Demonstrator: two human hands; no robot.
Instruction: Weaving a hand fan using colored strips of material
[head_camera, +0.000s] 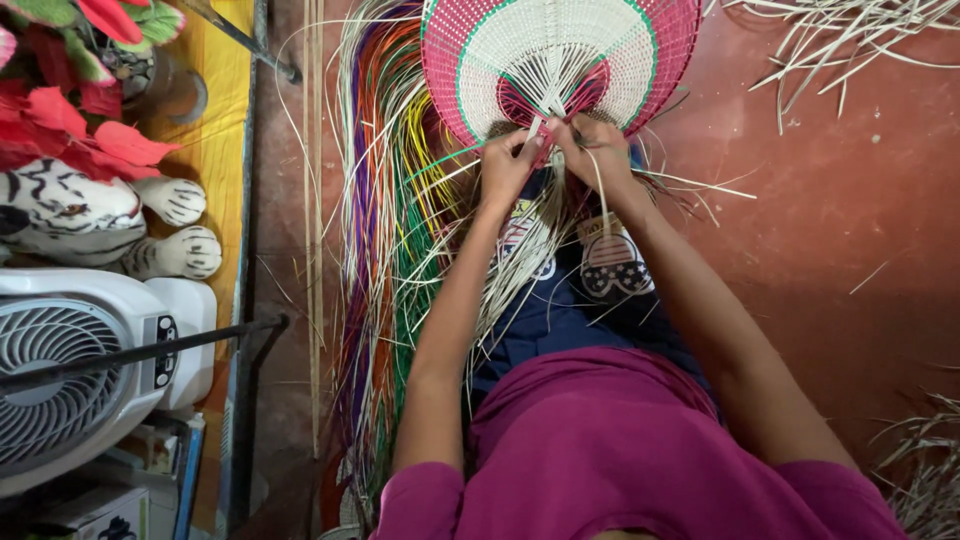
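A half-round woven fan (560, 50), white in the middle with green and pink bands, lies on the red floor ahead of me. Loose pale strips (540, 240) trail from its base toward my lap. My left hand (508, 160) pinches strips at the fan's base, fingers closed on them. My right hand (590, 150) grips neighbouring strips just beside it, one pale strip hanging down past the wrist. Both hands nearly touch.
A bundle of coloured strips (385, 220) in purple, orange, green and white lies on the left. Dry scraps (850, 30) litter the far right floor. A white fan unit (80, 370), a striped plush tiger (90, 215) and red artificial flowers (70, 90) stand at left.
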